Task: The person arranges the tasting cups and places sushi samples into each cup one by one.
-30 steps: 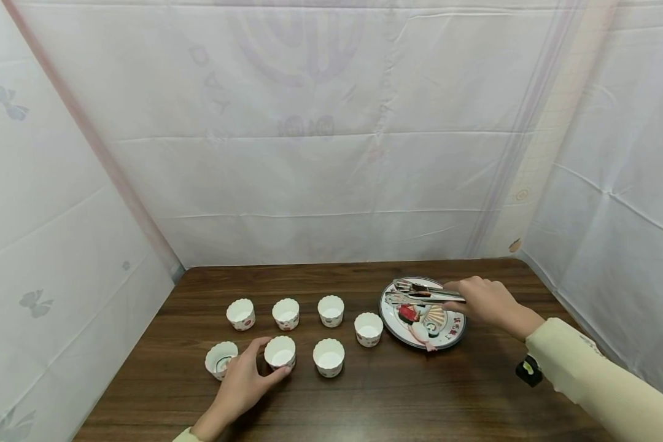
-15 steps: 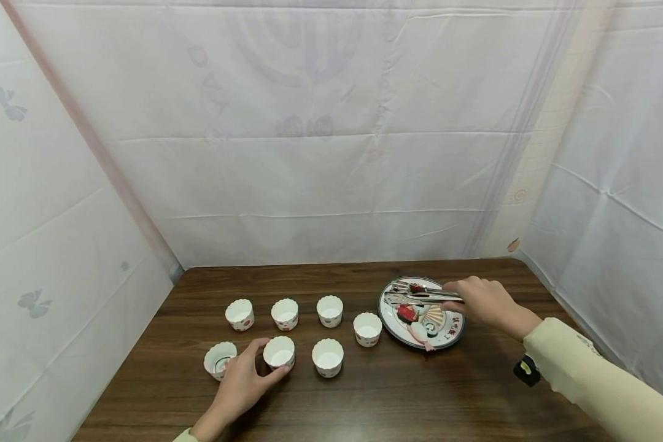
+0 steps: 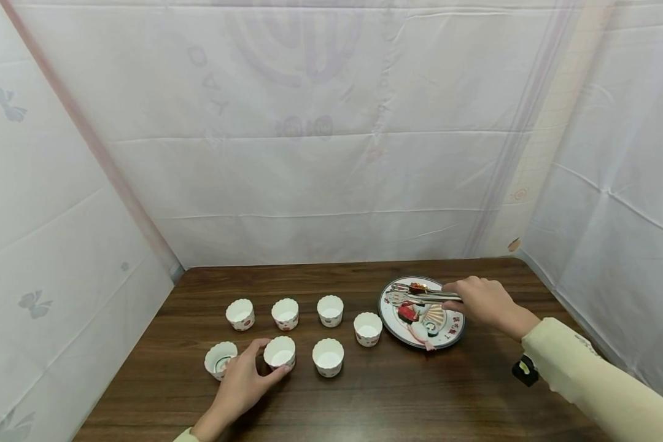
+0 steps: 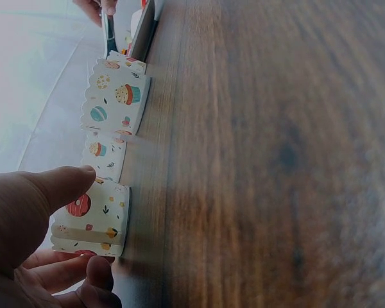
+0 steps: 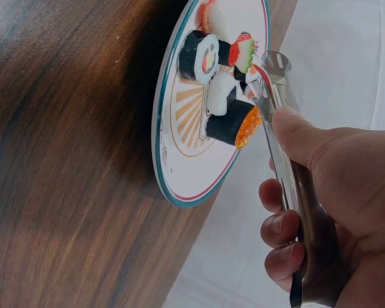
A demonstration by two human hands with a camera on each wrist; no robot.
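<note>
- Sushi (image 5: 222, 96) is laid out on the plate (image 5: 186, 173), where a roe roll (image 5: 234, 125) is seen close to the tongs (image 5: 314, 218).
- The tongs are gripped in the right hand (image 5: 366, 186), with fingers curled round them and the thumb pressed along one arm; the tong arms stand slightly apart above the plate.
- One cup (image 3: 280, 353) is held between the thumb and curled fingers of the left hand (image 3: 243, 377), upright on the table (image 3: 409, 399).
- A single piece is best straddled before any squeeze is given, and pressure is better put on the firm wrap than on the topping.
- Sideways pushing should be avoided, as the plate is steadied by neither hand; the cup's thin wall probably needs only a light hold.
- Whether any piece is touched by the tips cannot be told: pieces and tips overlap from the right wrist, and glare blurs the metal from the head.
- The contents of the neighbouring cup (image 3: 217, 351) are only partly seen.
- From the left wrist, the plate is seen edge-on and the right hand is cut off.
</note>
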